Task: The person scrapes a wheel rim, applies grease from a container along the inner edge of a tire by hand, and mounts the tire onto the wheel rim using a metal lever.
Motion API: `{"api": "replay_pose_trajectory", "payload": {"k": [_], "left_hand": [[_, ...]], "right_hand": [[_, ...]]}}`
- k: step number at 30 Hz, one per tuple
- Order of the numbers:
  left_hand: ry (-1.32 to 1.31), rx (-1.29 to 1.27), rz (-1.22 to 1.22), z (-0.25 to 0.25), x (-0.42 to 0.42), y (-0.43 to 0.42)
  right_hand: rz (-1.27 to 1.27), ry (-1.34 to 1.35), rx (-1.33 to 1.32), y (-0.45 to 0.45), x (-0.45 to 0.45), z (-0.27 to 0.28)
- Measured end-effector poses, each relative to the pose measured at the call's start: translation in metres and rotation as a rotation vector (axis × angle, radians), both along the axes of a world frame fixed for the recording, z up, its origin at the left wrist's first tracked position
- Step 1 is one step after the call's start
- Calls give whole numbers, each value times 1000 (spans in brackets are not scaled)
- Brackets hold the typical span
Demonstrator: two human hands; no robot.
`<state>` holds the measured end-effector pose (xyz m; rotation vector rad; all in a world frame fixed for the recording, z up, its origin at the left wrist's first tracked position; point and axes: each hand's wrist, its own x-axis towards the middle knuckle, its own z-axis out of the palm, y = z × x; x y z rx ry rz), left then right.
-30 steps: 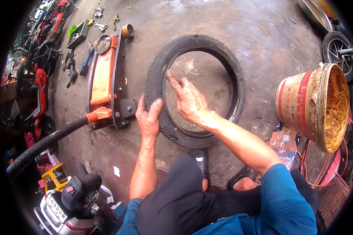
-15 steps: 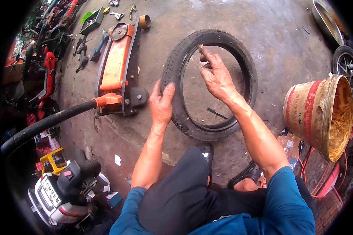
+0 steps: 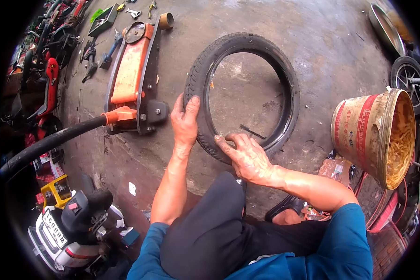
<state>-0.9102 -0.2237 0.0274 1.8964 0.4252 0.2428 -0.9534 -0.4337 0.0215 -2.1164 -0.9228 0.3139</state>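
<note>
A black tyre (image 3: 201, 74), without a wheel in it, stands tilted on the concrete in front of me. My left hand (image 3: 185, 122) grips its left side, thumb on the sidewall and fingers around the tread. On the near inner edge, my right hand (image 3: 248, 156) has its fingers bent and pressed together against the bead, with what looks like a small yellowish-brown dab at the tips. Pale smears show along the inner edge on the right. Through the tyre's opening I see a thin dark bar (image 3: 253, 132) on the floor.
An orange floor jack (image 3: 128, 77) with a long black handle (image 3: 56, 142) stands to the left. On the right a tipped bucket (image 3: 359, 133) holds yellow grease-like stuff (image 3: 402, 144). A power tool (image 3: 111, 50), a tool tray (image 3: 103, 21), a wheel (image 3: 408, 81) and a parked scooter (image 3: 63, 233) surround the area.
My right hand has moved from the tyre's far inner edge down to its near inner edge. The left hand keeps its grip, and the view has shifted slightly.
</note>
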Motion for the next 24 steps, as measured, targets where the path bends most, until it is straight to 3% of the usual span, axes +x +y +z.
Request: {"api": "replay_pose_trajectory", "payload": {"k": [4,6,8,10,11,14,15,21,24], "left_hand": [[-22,98,34,-2,-1,-1],[-4,101,9,1,2,-1],[-15,80,0,5,7,-2],[-7,44,-12,7,7,-3],[6,-16,-21,3,8,0],[-28,180,38,-8,9,5],[6,92,-9,10,9,-4],[-71,60,4,10,7,-10],[-86,75,0,14,7,-13]], "right_hand": [[217,-98,-235,-95,1,-41],[237,-60,-595,-139,36,-64],[35,-171,-773,-154,76,-74],[-175,-345,-699,-150,122,-62],[-150,-373,-746,-147,141,-60],[-44,-444,-871,-150,183,-70],[5,-451,-912,-152,183,-73],[120,-258,-1030,-171,119,-82],[137,215,-886,-169,53,-73]]}}
